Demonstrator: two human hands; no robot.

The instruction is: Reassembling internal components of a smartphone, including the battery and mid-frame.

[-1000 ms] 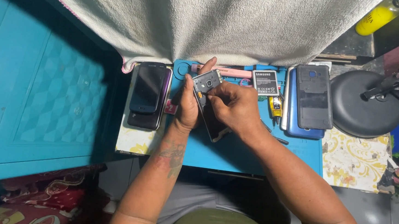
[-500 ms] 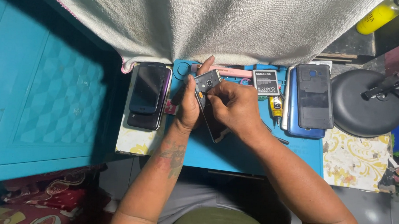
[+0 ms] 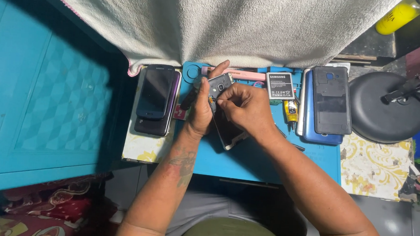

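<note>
Opened phone (image 3: 223, 106) sits mid-scene over the blue work mat (image 3: 265, 160), lifted off it and tilted, back side up with the cover off so the camera module and inner frame face the viewer. Left hand (image 3: 201, 110) cradles it from the left edge, fingers wrapped around the body and one fingertip poking out past the far end; looks like a steadying hold so the exposed back stays put. Right hand (image 3: 247, 108) comes in from the right, thumb and forefinger pinched narrow on something tiny at the upper part of the frame, near the camera; too small to tell what it is, could be a card or a tool tip. Other fingers curl over the phone's lower half. Loose battery (image 3: 280, 86) lies just right of the hands on the mat's far side, within easy reach. Pink tool (image 3: 244, 74) lies along the mat's far edge behind the hands, and a small yellow tube (image 3: 292, 111) rests just near of the battery. Further right, a dark back cover (image 3: 331, 99) rests on top of a blue phone (image 3: 316, 129), stacked to save room. Left of the mat, two dark phones (image 3: 155, 97) are stacked screen-up on a patterned cloth. Far right, a round black lamp base (image 3: 383, 111). A grey-white towel (image 3: 216, 21) hangs across the far side, yellow bottle (image 3: 400, 17) in the far right corner. Teal panel (image 3: 51, 98) fills the left.
</note>
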